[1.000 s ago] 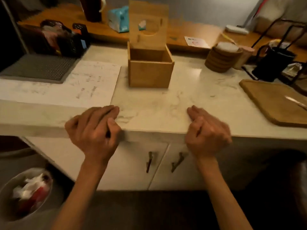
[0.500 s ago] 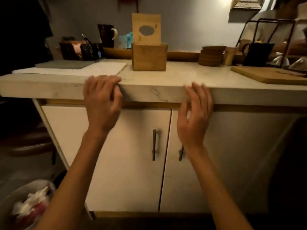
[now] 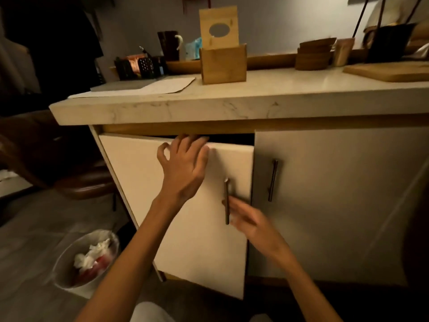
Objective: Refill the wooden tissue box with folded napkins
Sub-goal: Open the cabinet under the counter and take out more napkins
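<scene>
The wooden tissue box (image 3: 223, 63) stands on the marble countertop (image 3: 232, 105) with its lid (image 3: 219, 26) raised upright, oval slot showing. What is inside the box is hidden from this low angle. Below it, the left cabinet door (image 3: 185, 228) hangs ajar with a dark gap above it. My left hand (image 3: 184, 166) rests on the door's top edge, fingertips reaching over it. My right hand (image 3: 248, 223), blurred, has straight fingers at the lower end of that door's bar handle (image 3: 226, 201). No napkins are in view.
The right cabinet door (image 3: 336, 194) is closed. A bin (image 3: 69, 270) with crumpled paper stands on the floor at the left. On the counter are a paper sheet (image 3: 167, 86), stacked wooden coasters (image 3: 313, 56), a cutting board (image 3: 390, 72) and a blue tissue pack (image 3: 193, 46).
I have dropped lower in front of the cabinet. Both hands left the counter edge; the left went to the left door's top, the right to its handle. The door has swung ajar.
</scene>
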Motion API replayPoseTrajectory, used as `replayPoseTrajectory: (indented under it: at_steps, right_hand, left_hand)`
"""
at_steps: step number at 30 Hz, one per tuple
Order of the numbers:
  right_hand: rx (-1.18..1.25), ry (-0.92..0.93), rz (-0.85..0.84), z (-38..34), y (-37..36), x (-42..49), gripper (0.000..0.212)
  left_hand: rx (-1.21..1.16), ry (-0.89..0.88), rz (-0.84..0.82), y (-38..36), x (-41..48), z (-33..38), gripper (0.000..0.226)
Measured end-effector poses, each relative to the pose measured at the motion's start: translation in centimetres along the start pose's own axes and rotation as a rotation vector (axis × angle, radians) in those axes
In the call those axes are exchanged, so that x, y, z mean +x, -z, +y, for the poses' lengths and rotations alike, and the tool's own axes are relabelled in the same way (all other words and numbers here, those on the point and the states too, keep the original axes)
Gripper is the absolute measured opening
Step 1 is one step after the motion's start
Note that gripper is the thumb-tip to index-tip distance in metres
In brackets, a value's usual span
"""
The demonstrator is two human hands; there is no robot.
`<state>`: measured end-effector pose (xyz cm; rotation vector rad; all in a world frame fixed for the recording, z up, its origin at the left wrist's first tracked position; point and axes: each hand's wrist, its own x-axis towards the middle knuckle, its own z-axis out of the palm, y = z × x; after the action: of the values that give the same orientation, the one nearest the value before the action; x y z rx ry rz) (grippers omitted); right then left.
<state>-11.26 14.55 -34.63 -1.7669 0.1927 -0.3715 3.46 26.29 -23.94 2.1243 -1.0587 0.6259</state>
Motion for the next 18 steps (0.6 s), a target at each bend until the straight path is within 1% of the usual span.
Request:
replayPoseTrajectory:
  at_steps: [1, 2, 4, 5, 7, 8, 11, 13, 14, 15, 16, 17, 18]
  right_hand:
    - [-0.02, 0.035, -0.031, -0.6, 0.6, -1.5, 0.043]
    - [-0.005, 0.099, 0.005, -1.5, 1.4, -2.9, 0.039]
    - [0.073, 0.217, 0.172, -3.3, 2.8, -4.2, 0.034]
    - [0.144, 0.244, 0.156, -4.1, 3.0, -4.2, 0.033]
    - [0.32, 0.183, -0.061, -5.3, 1.8, -2.9, 0.034]
    - [0.336, 0.139, -0.184, -5.5, 0.6, -2.1, 0.034]
    - [0.239, 0.155, -0.53, -7.0, -2.4, 0.2, 0.034]
    - [0.224, 0.149, -0.751, -7.7, -3.7, 2.2, 0.036]
    - [0.182, 0.129, -0.865, -7.9, -4.3, 3.4, 0.035]
    - [0.121, 0.1, -0.949, -8.0, -5.2, 4.7, 0.032]
    - [0.027, 0.057, -0.975, -7.7, -6.2, 6.1, 0.028]
    - [-0.081, 0.027, -0.937, -7.1, -7.5, 8.1, 0.024]
    - [-0.211, 0.005, -0.845, -5.9, -8.8, 10.7, 0.022]
  left_hand:
    - [0.007, 0.028, 0.008, 0.5, -0.5, 0.4, 0.046]
    - [-0.018, 0.065, 0.028, 1.1, -1.1, 0.9, 0.049]
    - [-0.105, 0.14, 0.056, 2.4, -2.2, 1.5, 0.051]
    - [-0.132, 0.16, 0.063, 3.0, -2.7, 1.4, 0.045]
    - [-0.169, 0.169, 0.033, 4.3, -3.3, 1.1, 0.032]
    - [-0.203, 0.175, 0.006, 5.0, -3.5, 1.0, 0.03]
    - [-0.344, 0.244, -0.058, 7.8, -5.0, 0.6, 0.022]
    - [-0.401, 0.301, -0.115, 10.5, -6.5, -0.2, 0.01]
    - [-0.396, 0.32, -0.171, 11.9, -6.9, -0.5, 0.016]
    - [-0.355, 0.36, -0.237, 13.3, -6.7, -1.1, 0.038]
    - [-0.285, 0.437, -0.287, 14.4, -6.2, -1.8, 0.058]
    - [-0.173, 0.548, -0.32, 15.3, -5.2, -2.8, 0.072]
    - [-0.05, 0.654, -0.356, 15.9, -4.1, -4.0, 0.078]
